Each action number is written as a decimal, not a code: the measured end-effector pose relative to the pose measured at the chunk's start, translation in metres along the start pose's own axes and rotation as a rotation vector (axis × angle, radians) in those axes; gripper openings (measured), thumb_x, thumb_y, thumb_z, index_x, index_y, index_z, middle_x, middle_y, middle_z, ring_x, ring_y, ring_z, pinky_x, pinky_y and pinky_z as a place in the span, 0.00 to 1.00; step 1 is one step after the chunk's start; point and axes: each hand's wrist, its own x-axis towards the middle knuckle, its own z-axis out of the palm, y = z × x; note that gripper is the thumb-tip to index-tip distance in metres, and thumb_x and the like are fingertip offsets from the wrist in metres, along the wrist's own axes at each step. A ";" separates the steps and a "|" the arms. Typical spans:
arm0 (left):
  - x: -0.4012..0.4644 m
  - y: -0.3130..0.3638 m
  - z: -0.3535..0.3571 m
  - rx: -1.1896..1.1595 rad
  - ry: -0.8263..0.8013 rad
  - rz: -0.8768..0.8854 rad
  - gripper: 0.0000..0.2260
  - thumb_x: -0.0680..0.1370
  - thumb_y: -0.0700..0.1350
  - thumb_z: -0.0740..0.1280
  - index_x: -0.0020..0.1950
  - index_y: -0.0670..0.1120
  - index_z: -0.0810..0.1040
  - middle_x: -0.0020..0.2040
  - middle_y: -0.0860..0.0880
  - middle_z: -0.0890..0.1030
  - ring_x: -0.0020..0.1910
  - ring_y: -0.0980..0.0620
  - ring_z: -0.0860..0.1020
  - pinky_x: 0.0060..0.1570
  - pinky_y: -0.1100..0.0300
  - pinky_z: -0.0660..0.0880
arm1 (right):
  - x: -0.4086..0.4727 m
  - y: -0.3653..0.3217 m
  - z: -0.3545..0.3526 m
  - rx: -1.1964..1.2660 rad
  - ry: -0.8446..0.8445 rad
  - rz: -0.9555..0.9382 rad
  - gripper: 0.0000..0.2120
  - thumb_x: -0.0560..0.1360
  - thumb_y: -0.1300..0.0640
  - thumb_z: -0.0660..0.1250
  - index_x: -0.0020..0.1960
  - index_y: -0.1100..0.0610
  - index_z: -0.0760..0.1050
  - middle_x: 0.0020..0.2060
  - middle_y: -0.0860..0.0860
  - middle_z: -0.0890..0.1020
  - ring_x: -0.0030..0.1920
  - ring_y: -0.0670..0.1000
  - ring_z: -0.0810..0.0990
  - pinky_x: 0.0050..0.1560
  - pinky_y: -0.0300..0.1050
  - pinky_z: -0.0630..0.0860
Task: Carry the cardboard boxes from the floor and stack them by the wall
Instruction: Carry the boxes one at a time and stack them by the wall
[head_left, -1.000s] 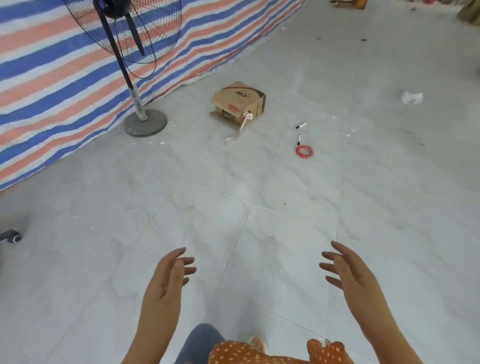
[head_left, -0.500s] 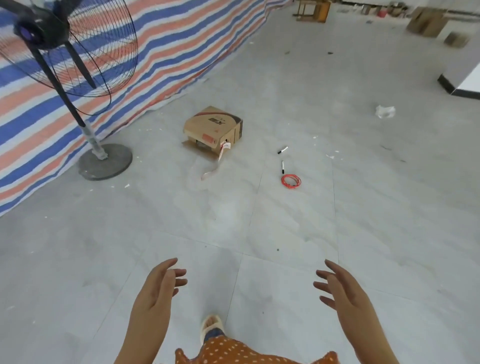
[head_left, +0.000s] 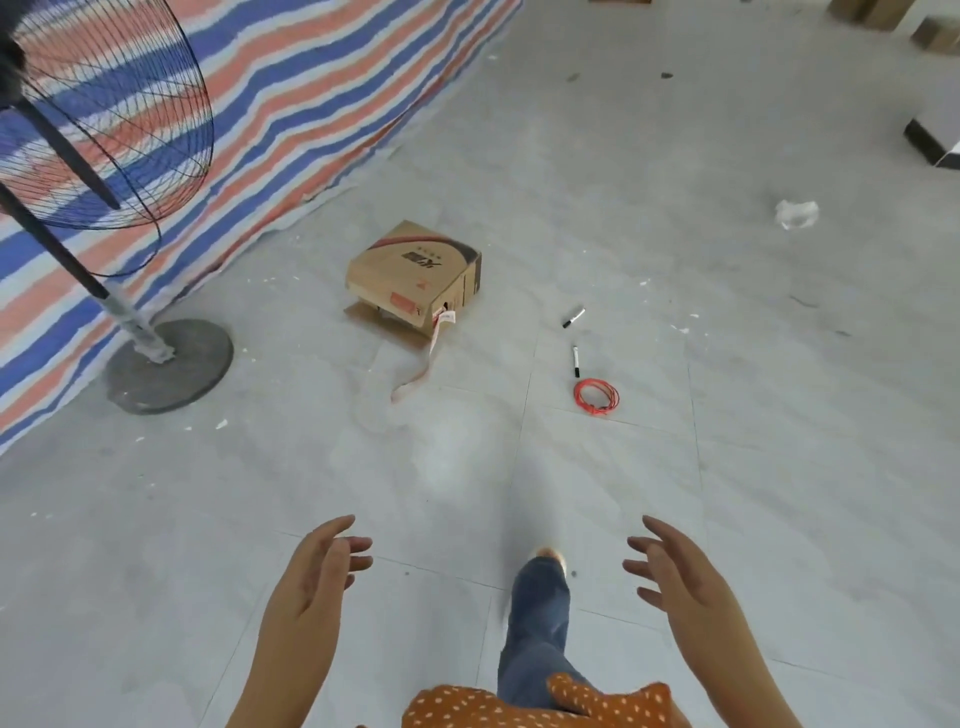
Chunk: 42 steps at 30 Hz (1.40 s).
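On the tiled floor (head_left: 727, 493), mid-room, we see one cardboard box (head_left: 415, 275) lying tilted, a flap folded under it, pale tape strip (head_left: 426, 358) trailing from its corner. Just beside it toward the far side: two markers (head_left: 573, 317), red wire coil (head_left: 596, 397). Striped tarp (head_left: 291, 93) hangs behind; standing fan (head_left: 98, 130) near it. Left hand (head_left: 311, 577) and right hand (head_left: 680, 577) are well apart from the box, fingers spread loose, holding nothing. A jeans leg (head_left: 537, 618) steps between them.
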 end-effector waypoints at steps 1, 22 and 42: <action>0.020 0.006 0.010 -0.005 0.019 -0.003 0.11 0.82 0.42 0.56 0.56 0.52 0.77 0.48 0.48 0.83 0.49 0.50 0.82 0.54 0.51 0.75 | 0.027 -0.009 0.001 -0.001 -0.010 -0.008 0.12 0.81 0.56 0.57 0.63 0.48 0.71 0.53 0.45 0.80 0.50 0.44 0.81 0.51 0.42 0.76; 0.423 0.137 0.171 -0.006 0.092 -0.087 0.15 0.76 0.54 0.54 0.57 0.51 0.73 0.51 0.49 0.80 0.50 0.50 0.80 0.55 0.53 0.75 | 0.467 -0.194 0.039 0.021 -0.089 0.028 0.11 0.81 0.57 0.58 0.61 0.47 0.73 0.51 0.45 0.82 0.47 0.42 0.83 0.50 0.43 0.77; 0.777 0.211 0.182 -0.041 0.355 -0.217 0.14 0.75 0.59 0.54 0.54 0.59 0.75 0.48 0.54 0.81 0.48 0.56 0.81 0.50 0.58 0.75 | 0.832 -0.369 0.184 -0.229 -0.335 0.012 0.10 0.81 0.55 0.57 0.61 0.47 0.70 0.56 0.50 0.80 0.51 0.48 0.81 0.53 0.44 0.76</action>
